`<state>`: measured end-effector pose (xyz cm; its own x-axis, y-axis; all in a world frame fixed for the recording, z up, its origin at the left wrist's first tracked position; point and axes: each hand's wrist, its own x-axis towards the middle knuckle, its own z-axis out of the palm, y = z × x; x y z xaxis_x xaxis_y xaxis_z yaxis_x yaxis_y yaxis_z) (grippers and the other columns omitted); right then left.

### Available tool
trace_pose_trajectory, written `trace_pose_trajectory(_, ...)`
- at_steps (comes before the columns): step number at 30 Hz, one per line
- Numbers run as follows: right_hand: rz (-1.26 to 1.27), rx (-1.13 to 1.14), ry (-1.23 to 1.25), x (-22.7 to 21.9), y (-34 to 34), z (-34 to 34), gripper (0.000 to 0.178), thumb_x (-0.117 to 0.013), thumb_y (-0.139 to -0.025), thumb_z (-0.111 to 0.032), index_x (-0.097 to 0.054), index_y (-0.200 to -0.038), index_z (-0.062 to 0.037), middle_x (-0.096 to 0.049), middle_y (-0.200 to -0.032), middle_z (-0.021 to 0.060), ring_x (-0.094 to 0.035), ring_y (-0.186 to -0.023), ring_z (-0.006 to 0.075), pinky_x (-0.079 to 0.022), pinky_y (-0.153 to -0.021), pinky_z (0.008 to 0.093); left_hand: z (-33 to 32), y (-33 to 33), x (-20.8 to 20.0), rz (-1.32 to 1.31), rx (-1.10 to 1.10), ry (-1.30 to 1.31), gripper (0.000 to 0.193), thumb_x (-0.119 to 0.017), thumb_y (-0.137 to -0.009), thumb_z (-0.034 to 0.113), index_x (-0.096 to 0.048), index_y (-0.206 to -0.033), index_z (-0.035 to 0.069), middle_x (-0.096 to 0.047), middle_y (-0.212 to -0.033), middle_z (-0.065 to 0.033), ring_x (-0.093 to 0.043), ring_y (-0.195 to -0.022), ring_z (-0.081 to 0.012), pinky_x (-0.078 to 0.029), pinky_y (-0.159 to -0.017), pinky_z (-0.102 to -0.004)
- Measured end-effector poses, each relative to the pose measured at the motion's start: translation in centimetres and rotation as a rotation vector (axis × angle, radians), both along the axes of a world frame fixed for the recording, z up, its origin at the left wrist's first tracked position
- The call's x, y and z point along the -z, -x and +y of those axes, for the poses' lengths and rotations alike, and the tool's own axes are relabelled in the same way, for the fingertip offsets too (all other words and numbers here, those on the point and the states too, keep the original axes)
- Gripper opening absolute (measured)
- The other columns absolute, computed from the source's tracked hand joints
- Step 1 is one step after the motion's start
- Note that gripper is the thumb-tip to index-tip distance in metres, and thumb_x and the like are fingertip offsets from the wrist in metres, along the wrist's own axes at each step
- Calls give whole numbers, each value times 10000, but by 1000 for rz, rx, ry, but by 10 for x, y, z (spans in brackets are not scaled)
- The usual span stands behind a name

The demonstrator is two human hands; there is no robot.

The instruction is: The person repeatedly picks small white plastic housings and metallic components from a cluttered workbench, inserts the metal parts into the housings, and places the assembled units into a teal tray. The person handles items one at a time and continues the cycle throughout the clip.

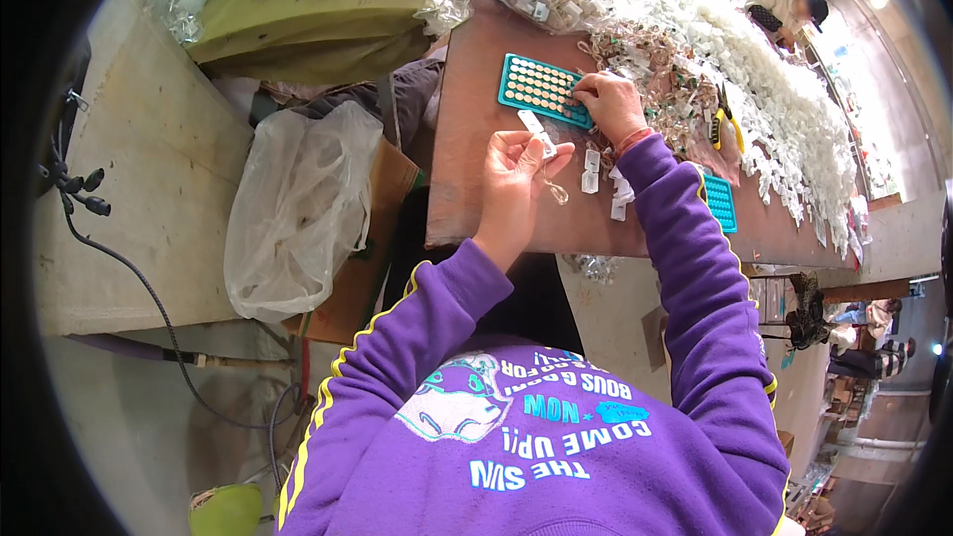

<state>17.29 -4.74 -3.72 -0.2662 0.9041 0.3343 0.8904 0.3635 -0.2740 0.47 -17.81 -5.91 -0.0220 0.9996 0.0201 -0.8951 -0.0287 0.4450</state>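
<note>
My left hand [511,174] pinches a small white plastic case [533,122] above the table's front part, its two halves spread apart. A thin looped string or wire [559,194] dangles below those fingers. Just beyond, a teal tray [504,81] bears rows of round, pale gold discs [537,79] resembling button cells. My right hand [612,104] is over the tray's right end, fingertips pinched together at the discs; what they hold, if anything, is hidden. Between my forearms lie another white case [591,171] and several white pieces [621,192].
A long heap of white plastic pieces [685,25] covers the table's far right, with tangled wiry parts [667,79] along its near side. Yellow-handled pliers [729,126] and a second teal tray [719,201] lie right. A clear bag [298,208] hangs left. Another person [784,8] is beyond the heap.
</note>
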Motion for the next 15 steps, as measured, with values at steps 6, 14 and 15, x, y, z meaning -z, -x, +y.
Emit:
trace_pose_trajectory(6, 84, 39, 91, -9, -3, 3, 122, -687, -758, -161, -718, -825, -64, -697, -797, 122, -681, -784, 272, -529, -760, 370, 1, 5, 8, 92, 61, -5, 100, -547, -977, 99, -487, -1051, 69, -604, -922, -74, -544, -678, -118, -453, -604, -233)
trace_pose_trajectory(14, -29, -85, 126, -16, -7, -2, 133, -716, -729, -155, -720, -824, -62, -688, -789, 136, -675, -774, 302, -527, -748, 387, 4, 10, 17, 78, 145, -73, 119, -537, -989, 140, -495, -1066, 59, -626, -951, -93, -480, -649, -73, -418, -586, -202)
trace_pose_trajectory(15, -31, -86, 119, -14, -6, -2, 139, -721, -726, -161, -719, -823, -62, -685, -788, 139, -672, -774, 308, -525, -749, 392, 4, 10, 16, 79, 153, -77, 129, -534, -992, 150, -496, -1074, 57, -630, -958, -97, -493, -656, -75, -431, -596, -203)
